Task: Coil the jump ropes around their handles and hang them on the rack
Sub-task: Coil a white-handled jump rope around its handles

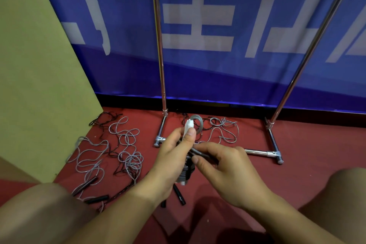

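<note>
— Floor (297,174) of red carpet, a blue banner (217,69) with white characters behind, a tan board (35,65) leaning at the left. What stands on it?

— A chrome rack (161,65), two uprights rising out of the top of view, its feet and low bar on the carpet. Loose jump ropes (122,144) lie tangled to the left of it, grey and black cords crossing, with black handles (179,194) near the person's knees. More cord (223,130) lies between the rack's feet.

— And the one in hand?

— The left hand (170,162) grips a white handle (188,126) upright, thumb pressed on its side, fingers curled round the grey cord wound below it. A grey loop (199,123) arches just above the handle's top. The right hand (227,170) pinches a strand of that cord between thumb and forefinger, just beside the left.

— What can't you see?

— The rack's top is cut off. The second handle of the held rope is hidden in the left palm, if there at all; the winding is partly covered by fingers.
</note>
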`<state>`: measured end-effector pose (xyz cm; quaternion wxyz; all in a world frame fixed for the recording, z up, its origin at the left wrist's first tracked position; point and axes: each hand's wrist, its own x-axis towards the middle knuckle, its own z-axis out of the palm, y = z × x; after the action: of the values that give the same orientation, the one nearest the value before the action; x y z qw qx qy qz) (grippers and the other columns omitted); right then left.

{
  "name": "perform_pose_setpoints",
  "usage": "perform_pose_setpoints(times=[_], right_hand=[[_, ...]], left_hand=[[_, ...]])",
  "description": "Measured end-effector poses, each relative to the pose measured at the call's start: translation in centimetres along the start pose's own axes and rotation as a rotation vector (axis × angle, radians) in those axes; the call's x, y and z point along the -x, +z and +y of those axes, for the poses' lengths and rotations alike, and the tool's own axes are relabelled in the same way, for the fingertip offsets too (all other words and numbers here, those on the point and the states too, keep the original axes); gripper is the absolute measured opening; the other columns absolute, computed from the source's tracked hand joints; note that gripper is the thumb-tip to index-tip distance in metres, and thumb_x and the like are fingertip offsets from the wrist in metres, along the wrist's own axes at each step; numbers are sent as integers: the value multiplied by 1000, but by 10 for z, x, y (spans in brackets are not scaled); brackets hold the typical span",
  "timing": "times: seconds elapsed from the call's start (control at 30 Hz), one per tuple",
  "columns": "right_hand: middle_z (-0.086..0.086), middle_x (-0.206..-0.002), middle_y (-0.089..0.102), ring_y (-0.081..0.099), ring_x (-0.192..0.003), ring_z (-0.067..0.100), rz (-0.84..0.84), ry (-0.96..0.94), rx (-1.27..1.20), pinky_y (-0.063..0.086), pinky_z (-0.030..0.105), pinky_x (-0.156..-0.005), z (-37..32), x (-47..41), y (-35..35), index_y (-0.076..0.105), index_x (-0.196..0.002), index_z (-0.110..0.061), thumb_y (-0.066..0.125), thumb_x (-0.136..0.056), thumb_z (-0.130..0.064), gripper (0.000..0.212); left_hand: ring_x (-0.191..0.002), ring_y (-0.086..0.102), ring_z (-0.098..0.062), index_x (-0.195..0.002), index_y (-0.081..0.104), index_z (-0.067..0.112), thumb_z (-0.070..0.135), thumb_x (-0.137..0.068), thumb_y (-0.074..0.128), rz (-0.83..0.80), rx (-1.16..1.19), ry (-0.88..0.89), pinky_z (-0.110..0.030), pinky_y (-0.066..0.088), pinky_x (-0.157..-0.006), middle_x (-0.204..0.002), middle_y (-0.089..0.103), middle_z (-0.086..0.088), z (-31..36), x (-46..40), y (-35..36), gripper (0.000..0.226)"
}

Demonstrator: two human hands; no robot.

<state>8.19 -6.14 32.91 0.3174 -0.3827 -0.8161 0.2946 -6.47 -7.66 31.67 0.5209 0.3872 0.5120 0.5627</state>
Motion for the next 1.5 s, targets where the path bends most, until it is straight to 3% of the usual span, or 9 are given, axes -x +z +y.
perform_pose_setpoints(times=[0.13,0.3,0.4,0.53,0.73,0.97,1.07,1.27,1.5], right_hand=[[-20,-74,70,61,-64,-3,72,66,-56,42,11,-60,-3,-4,-5,75,-88,-29,76,-85,-25,5],[1,-52,61,54,-45,15,27,240,-307,46,30,-48,-11,-8,-16,59,-69,-18,77,-83,-27,25],[9,-46,51,46,-36,20,-37,405,-591,42,26,-41,-12,-13,-23,54,-73,-11,74,-85,-21,25],[6,-51,49,46,-39,16,-91,563,-866,45,25,-42,-12,-17,-37,58,-73,-13,69,-79,-26,18],[5,-62,61,58,-45,9,-213,715,-1132,54,23,-43,-10,-16,-43,65,-70,-18,63,-80,-20,10],[12,-67,66,66,-54,17,-76,674,-1118,59,28,-55,-12,-20,-44,66,-78,-10,68,-75,-23,14],[10,-67,65,65,-57,18,-11,557,-999,57,30,-61,-10,-19,-41,62,-80,-9,70,-74,-24,18],[9,-75,69,65,-72,22,138,306,-730,56,37,-75,-3,-17,-35,66,-95,-9,69,-84,3,16],[4,-86,76,72,-84,20,216,186,-519,59,36,-79,0,-15,-35,70,-89,-20,75,-82,-5,17]], left_hand=[[-91,57,-25,-106,63,6,65,-81,66,29,57,14,-52,46,-90,-93,59,-13,4,1,1,64],[-86,61,-26,-95,69,11,54,-89,63,-4,76,-25,-43,50,-83,-88,63,-13,7,-4,2,44],[-77,63,-26,-91,71,12,54,-84,61,-34,121,-83,-35,54,-69,-85,67,-15,11,-4,2,44],[-53,54,-20,-101,65,8,63,-77,62,-107,163,-194,-26,44,-49,-81,57,-16,15,-1,0,60],[-53,53,-18,-98,66,11,70,-66,75,-293,260,-261,-29,37,-56,-77,53,-11,14,-1,-5,67],[-52,54,-17,-78,64,10,56,-82,65,-308,246,-325,-30,39,-56,-65,59,-3,16,3,-2,46],[-52,54,-17,-80,63,10,56,-81,63,-323,222,-331,-28,38,-52,-66,58,-3,15,3,-2,46],[-55,53,-18,-87,66,17,55,-80,66,-393,190,-391,-29,38,-54,-77,59,-5,17,3,-6,39],[-55,53,-19,-94,63,13,59,-87,61,-601,239,-524,-28,45,-48,-79,56,-9,16,3,-10,46]])
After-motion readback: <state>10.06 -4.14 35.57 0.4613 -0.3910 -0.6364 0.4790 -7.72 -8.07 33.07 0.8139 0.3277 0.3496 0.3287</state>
